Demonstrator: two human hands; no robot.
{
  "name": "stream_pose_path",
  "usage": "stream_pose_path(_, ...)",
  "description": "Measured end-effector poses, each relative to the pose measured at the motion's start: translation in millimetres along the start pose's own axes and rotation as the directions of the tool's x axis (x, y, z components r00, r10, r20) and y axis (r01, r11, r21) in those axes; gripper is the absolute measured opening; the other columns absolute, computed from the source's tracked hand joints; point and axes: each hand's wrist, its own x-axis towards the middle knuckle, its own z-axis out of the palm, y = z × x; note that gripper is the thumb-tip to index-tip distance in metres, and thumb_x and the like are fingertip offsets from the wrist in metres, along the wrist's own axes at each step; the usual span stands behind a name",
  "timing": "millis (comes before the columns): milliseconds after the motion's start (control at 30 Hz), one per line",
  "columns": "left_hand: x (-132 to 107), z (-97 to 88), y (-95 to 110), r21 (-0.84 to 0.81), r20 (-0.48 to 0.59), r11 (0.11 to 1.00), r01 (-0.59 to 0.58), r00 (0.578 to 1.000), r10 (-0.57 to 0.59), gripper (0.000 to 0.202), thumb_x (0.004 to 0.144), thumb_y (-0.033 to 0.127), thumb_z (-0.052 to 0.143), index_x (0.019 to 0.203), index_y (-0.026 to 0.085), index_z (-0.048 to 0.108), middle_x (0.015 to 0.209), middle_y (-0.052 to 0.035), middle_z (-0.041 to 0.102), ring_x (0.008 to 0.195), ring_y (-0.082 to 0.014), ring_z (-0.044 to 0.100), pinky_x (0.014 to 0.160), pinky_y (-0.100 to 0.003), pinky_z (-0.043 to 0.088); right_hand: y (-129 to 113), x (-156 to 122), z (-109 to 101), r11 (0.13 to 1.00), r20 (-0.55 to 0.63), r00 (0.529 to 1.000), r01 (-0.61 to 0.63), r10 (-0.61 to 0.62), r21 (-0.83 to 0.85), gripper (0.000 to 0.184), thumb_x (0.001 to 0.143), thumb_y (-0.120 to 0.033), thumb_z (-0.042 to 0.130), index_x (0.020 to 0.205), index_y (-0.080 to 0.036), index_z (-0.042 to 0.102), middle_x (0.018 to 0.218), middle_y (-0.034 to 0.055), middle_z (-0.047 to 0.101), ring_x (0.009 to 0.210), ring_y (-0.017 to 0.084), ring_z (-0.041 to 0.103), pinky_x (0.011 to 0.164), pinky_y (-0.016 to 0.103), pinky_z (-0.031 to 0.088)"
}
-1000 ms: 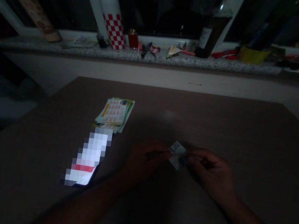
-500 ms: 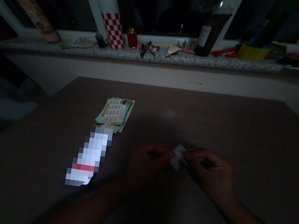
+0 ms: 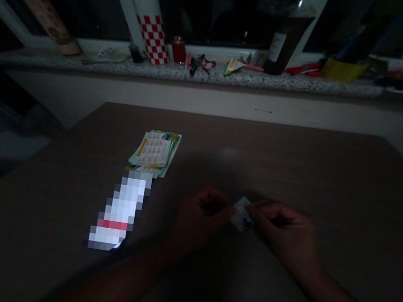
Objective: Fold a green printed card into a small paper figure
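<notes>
Between my two hands is a small folded piece of printed paper [image 3: 241, 214], held just over the dark wooden table. My left hand [image 3: 201, 219] pinches its left corner with thumb and fingertips. On the opposite side, my right hand [image 3: 286, 232] grips the upper right edge the same way. The print on the paper is too dim to read. To the left lies a stack of printed paper slips [image 3: 154, 151], white and green with orange rows. A lit phone [image 3: 122, 210] with a blurred-out screen touches or lies close to the stack's near end.
Beyond the table [image 3: 299, 155] runs a speckled stone windowsill [image 3: 220, 74]. On it stand a white bottle with red checks [image 3: 153, 38], a dark labelled pouch [image 3: 279, 49], a small red jar [image 3: 178, 50], a yellow container [image 3: 344, 70] and a leaning patterned tube [image 3: 37, 5]. The room is dim.
The paper has shifted very slightly to the right in my fingers, and my left hand's fingers are a little more curled. The stack and phone stay put.
</notes>
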Motion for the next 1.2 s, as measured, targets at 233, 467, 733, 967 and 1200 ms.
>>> stream_pose_path(233, 1.7, -1.0, -4.1, 0.037, 0.248, 0.999, 0.003, 0.969, -0.012, 0.024, 0.078, 0.036, 0.066, 0.085, 0.014, 0.07, 0.078, -0.0044, 0.069, 0.071, -0.0145, 0.062, 0.065, -0.023, 0.047, 4.2, -0.9, -0.2, 0.999, 0.057, 0.998, 0.035, -0.034, -0.007, 0.015, 0.073, -0.026, 0.071, 0.06, -0.02, 0.065, 0.069, 0.0034, 0.073, 0.059, 0.015, 0.067, 0.054, 0.025, 0.055)
stream_pose_path(467, 2.7, -3.4, -5.6, 0.123, 0.257, 0.991, -0.06, 0.966, 0.027, 0.024, 0.081, 0.039, 0.061, 0.082, 0.016, 0.071, 0.075, -0.002, 0.068, 0.072, -0.0143, 0.061, 0.065, -0.023, 0.044, 3.1, -0.2, -0.6, 0.998, 0.075, 0.996, 0.053, -0.051, -0.022, 0.015, 0.073, -0.025, 0.071, 0.06, -0.02, 0.064, 0.068, 0.0041, 0.073, 0.059, 0.016, 0.067, 0.054, 0.026, 0.056)
stream_pose_path(733, 1.9, -1.6, -2.1, 0.142, 0.237, 0.989, -0.034, 0.971, -0.001, 0.026, 0.08, 0.039, 0.061, 0.077, 0.015, 0.07, 0.069, -0.0012, 0.066, 0.064, -0.0132, 0.058, 0.06, -0.022, 0.042, 1.9, 0.1, -0.9, 1.0, 0.066, 0.998, 0.021, -0.02, -0.016, 0.012, 0.07, -0.025, 0.072, 0.062, -0.02, 0.065, 0.063, 0.0029, 0.071, 0.055, 0.015, 0.065, 0.05, 0.024, 0.054)
stream_pose_path(967, -0.1, -0.7, -2.5, 0.131, 0.187, 0.99, -0.061, 0.982, 0.035, 0.025, 0.081, 0.037, 0.06, 0.078, 0.015, 0.069, 0.072, -0.0023, 0.066, 0.067, -0.0137, 0.058, 0.061, -0.023, 0.042, 6.0, -2.5, 1.3, 0.998, 0.113, 0.992, -0.064, 0.061, 0.021, 0.017, 0.066, -0.024, 0.075, 0.08, -0.02, 0.065, 0.071, 0.0031, 0.073, 0.062, 0.017, 0.069, 0.057, 0.026, 0.057)
stream_pose_path(1200, -3.1, 0.3, -0.2, 0.19, 0.208, 0.974, -0.126, 0.974, 0.086, 0.024, 0.084, 0.036, 0.057, 0.08, 0.015, 0.069, 0.075, -0.0022, 0.066, 0.071, -0.0147, 0.058, 0.064, -0.023, 0.043, 2.4, -1.3, 4.4, 0.991, 0.102, 0.988, -0.121, 0.115, 0.059, 0.018, 0.065, -0.026, 0.074, 0.077, -0.02, 0.063, 0.066, 0.0027, 0.07, 0.056, 0.016, 0.066, 0.051, 0.024, 0.054)
